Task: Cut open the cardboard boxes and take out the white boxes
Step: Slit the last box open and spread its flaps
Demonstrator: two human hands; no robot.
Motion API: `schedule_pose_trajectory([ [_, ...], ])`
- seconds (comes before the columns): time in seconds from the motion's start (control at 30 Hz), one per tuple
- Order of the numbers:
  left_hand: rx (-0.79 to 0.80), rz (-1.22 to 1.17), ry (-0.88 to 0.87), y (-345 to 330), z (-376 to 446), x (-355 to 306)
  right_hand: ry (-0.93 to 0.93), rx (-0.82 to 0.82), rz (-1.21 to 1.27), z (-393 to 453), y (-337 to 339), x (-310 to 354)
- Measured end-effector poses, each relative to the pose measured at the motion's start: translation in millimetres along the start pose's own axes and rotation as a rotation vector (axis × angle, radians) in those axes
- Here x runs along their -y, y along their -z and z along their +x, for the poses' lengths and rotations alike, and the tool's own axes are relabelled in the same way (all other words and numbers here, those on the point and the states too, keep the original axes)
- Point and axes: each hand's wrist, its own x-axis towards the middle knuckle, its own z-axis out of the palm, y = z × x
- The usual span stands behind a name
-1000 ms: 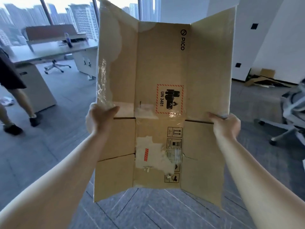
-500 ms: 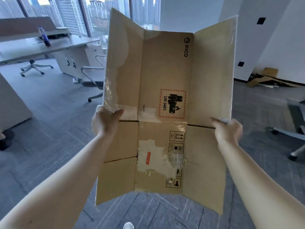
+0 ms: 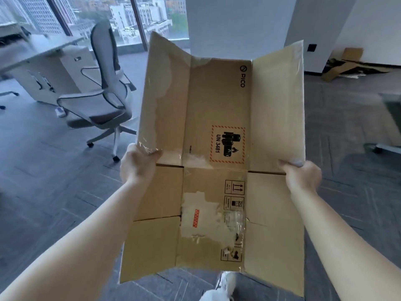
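The flattened cardboard box (image 3: 217, 161) is held up in the air at arm's length, broad face towards the camera, with nothing under it but the grey carpeted floor (image 3: 54, 192). The left hand (image 3: 138, 165) grips its left edge about halfway up, thumb curled over the taped flap corner and fingers wrapped behind. The right hand (image 3: 302, 175) grips the right edge at the same height, fingers curled over the front where the upper flap meets the side panel. Holding at the two mid-edge creases probably keeps the limp sheet from folding shut and lets it be carried or tossed as one piece. The side flaps splay outward above the hands, and the lower panels hang down to knee level, just over a white shoe (image 3: 223, 287) at the bottom edge of the view. The printed UN 3481 battery label (image 3: 226, 145) and the PICO logo (image 3: 242, 77) read sideways, so the box is turned on its side. No white box shows anywhere; this carton looks already emptied, and I judge it is on its way to be discarded. A pile of cardboard scraps (image 3: 347, 66) lies against the far wall at the right, well apart, with open floor between. To the left an office chair (image 3: 102, 98) stands near the box's left flap, beside a desk (image 3: 39, 61), so the freer path is ahead and to the right.
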Motion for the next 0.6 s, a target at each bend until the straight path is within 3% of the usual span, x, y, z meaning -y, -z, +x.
schedule_pose_trajectory([
  [0.37, 0.143, 0.100, 0.083, -122.1, 186.5, 5.1, -0.183, -0.013, -0.063, 129.7, -157.2, 1.6],
  [0.6, 0.310, 0.147, 0.084, -222.1, 315.2, 44.7, -0.302, -0.136, -0.176, 197.5, -272.8, -42.5],
])
